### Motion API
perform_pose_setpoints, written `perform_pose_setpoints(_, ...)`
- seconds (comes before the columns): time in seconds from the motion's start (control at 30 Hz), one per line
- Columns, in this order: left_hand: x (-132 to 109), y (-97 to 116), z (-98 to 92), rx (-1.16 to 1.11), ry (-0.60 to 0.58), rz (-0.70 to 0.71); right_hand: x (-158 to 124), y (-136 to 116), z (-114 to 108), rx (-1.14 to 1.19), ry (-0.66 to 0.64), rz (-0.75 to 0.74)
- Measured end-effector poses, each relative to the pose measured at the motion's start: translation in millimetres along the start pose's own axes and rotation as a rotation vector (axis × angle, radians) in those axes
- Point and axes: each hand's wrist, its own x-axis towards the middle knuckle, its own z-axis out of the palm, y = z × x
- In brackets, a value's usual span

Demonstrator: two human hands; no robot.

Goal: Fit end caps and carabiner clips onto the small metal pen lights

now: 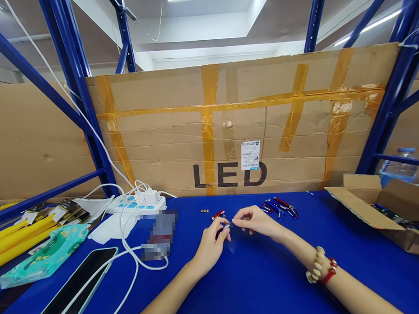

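On blue table (256, 275) | both hands pinch mini torch (223, 229) | axis L-R, silver tip R

The worktop (256, 275) has a matt blue cloth-like cover. At 12 o'clock, the cardboard sheet (229, 123) looks rough, with glossy tape; at 9 o'clock, the phone (76, 288) is glossy glass.

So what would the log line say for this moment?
left hand: holds small flashlight | right hand: pinches its tip | more flashlights behind | blue table

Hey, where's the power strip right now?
In the head view, the white power strip lies at the back left of the blue table, against the cardboard wall, left of both hands.
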Motion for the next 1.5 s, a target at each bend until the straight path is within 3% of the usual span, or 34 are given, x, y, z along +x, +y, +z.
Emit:
perform_pose_setpoints(0.33,2.8,-8.8,-3.7,-0.124,-0.049,-0.038,-5.0,-1.2,-0.1,-0.305,0.137,-0.449)
perform_pose_setpoints(0.53,3.7,-14.1,-5.9,-0.189,-0.113,-0.057,-8.1,-0.3,0.1,-0.454,0.207,-0.591)
perform_pose_setpoints(0.67,3.4,-13.9,-7.7,-0.203,-0.166,-0.064,-9.1,-1.2,-1.7,-0.524,0.171,-0.661)
perform_pose_setpoints(1.03,-3.9,-1.2,-18.8,-0.203,-0.292,-0.048,-15.4,-9.8,1.3,-0.518,0.048,-0.651)
perform_pose_setpoints(1.5,-9.3,10.0,-13.1,-0.105,-0.163,0.055,-14.0,-18.1,0.2,-0.194,0.043,-0.409)
